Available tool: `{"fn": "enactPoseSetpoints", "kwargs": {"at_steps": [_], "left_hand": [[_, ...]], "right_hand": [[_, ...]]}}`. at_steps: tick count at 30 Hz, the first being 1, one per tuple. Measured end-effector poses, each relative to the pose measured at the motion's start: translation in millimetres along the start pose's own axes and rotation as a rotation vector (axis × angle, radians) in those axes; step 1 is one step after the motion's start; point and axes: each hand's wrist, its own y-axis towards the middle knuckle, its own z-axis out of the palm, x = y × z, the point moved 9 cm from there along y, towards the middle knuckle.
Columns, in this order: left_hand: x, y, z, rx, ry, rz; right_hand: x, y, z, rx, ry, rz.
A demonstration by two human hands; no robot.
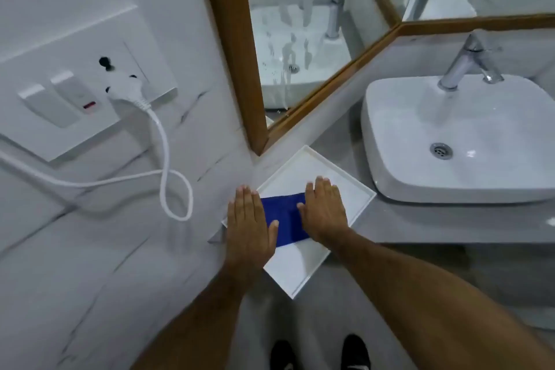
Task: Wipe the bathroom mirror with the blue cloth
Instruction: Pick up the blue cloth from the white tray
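A blue cloth lies in a white tray at the left end of the grey counter. My left hand rests flat on the cloth's left end, fingers together and extended. My right hand lies flat on its right end in the same way. Neither hand grips the cloth. The wood-framed mirror hangs above the tray and is marked with wet streaks and drips.
A white basin with a chrome tap sits on the counter to the right. On the left wall is a switch plate with a white plug and looping cable. My shoes show on the floor below.
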Motion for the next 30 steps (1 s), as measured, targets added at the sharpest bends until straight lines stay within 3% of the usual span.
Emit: {"fn": "enactPoseSetpoints", "kwargs": {"at_steps": [5,10,13,16,18,22,27,30], "left_hand": [[1,3,34,0.088,-0.003,-0.016],[0,1,43,0.125,-0.093,0.027],[-1,0,39,0.100,-0.124,0.027],[-3,3,32,0.088,-0.119,0.021],[-3,8,25,0.109,-0.057,0.014],[4,20,-7,0.080,0.102,-0.005],[-11,30,-103,-0.203,0.062,0.110],[-30,37,-164,-0.289,0.092,0.168]], "right_hand": [[-27,12,47,0.251,0.092,0.217],[-42,20,54,0.219,0.306,0.508],[-48,17,70,0.358,0.580,0.598],[-41,16,65,0.432,1.013,0.664],[-32,16,48,0.430,1.255,0.678],[-31,18,4,0.374,1.464,0.644],[-47,22,-84,0.228,1.545,0.558],[-56,26,-151,0.129,1.574,0.507]]}}
